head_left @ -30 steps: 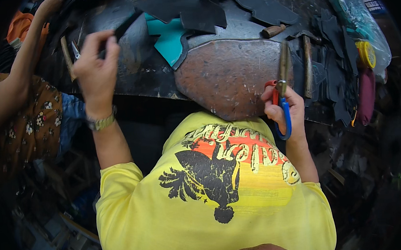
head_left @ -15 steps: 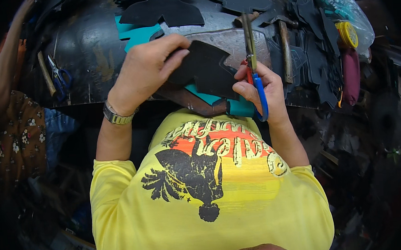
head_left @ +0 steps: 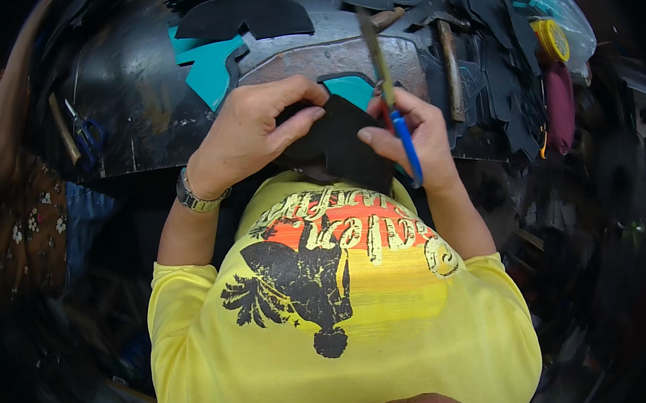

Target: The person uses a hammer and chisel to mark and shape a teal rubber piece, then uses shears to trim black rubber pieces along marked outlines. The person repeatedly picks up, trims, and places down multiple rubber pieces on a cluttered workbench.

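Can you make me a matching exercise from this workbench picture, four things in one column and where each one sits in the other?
Things:
1. black cut piece
2. blue-handled tool
3. scissors
4. yellow roll

Places:
A. far right of the bench
B. in the right hand
C. left side of the bench
D. between both hands, pinched by the left hand

Pairs: 1-D, 2-B, 3-C, 4-A

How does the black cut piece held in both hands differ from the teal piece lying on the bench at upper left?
The black piece is dark, lifted off the bench and pinched between the left hand and right hand; the teal piece is bright, lies flat on the dark bench, untouched and partly covered by another black cutout. Both look like thin, flat cut sheet material.
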A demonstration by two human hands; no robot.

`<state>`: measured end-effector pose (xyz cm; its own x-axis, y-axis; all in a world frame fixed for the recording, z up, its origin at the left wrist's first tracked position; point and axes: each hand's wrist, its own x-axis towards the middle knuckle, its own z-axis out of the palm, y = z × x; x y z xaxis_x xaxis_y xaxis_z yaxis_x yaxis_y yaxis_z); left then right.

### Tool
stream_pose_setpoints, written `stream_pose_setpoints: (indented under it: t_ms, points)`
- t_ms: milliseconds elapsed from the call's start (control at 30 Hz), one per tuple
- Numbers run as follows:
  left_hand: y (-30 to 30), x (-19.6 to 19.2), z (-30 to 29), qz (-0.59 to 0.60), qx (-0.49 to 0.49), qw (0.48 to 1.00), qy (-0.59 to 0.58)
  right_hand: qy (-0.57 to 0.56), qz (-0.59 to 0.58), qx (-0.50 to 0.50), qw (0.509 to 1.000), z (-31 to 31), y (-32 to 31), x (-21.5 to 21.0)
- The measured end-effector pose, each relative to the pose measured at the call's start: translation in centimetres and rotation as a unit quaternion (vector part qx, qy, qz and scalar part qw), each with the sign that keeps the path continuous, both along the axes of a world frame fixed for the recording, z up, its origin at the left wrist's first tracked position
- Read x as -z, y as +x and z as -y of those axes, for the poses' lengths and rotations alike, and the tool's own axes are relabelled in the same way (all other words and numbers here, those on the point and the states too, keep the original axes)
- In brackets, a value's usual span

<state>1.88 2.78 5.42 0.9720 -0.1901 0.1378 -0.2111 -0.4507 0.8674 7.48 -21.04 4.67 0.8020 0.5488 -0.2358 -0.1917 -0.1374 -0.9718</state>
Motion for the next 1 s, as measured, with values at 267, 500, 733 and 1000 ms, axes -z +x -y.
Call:
stream_pose_setpoints:
  t_ms: [267,500,733,1000]
  points:
    - [3.6,-0.4,0.4,0.045,-0.079,0.988,-0.123,0.018,0.115,0.212,0.97,5.9,2.0,-1.8]
    - [3.8,3.1,4.2,0.123,-0.026,0.95,0.285,0.262,0.103,0.326,0.903,10.8,4.8,-4.2]
    - [4.3,2.3,3.3,-0.137,0.041,0.99,-0.009,0.186,0.071,0.31,0.929,9.2,4.2,-2.4]
    - [0.0,-4.2,-3.6,0.381,-0.35,0.856,0.002,0.151,0.049,0.287,0.945,7.6,5.2,-2.6]
